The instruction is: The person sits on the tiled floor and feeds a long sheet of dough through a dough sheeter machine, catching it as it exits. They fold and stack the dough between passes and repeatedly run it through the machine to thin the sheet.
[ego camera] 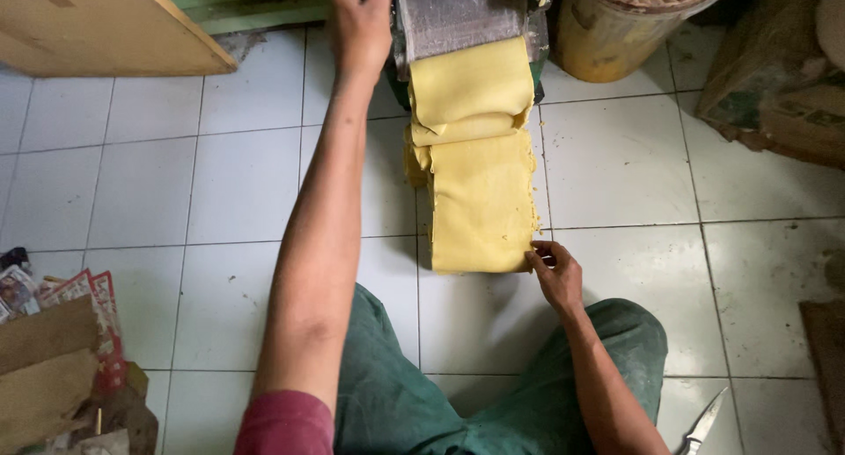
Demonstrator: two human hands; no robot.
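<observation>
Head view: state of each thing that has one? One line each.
Dough sheet: folded in layers on the floor, hanging out of the roller.
Roller machine: dough feeding out, plastic-wrapped.
Left hand: reaching up beside the machine; grip hidden.
Right hand: pinching the sheet's near corner.
Knife: lying untouched.

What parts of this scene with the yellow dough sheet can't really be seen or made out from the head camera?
- Left hand: its fingertips run past the top edge, so what they grip is unclear.
- Machine feeding the yellow dough sheet: mostly cut off by the top edge.
- Right hand: its fingertips touch the sheet's corner; whether they pinch it is unclear.
- Knife blade: handle cut off by the bottom edge.
- Yellow drum: top out of frame.
</observation>
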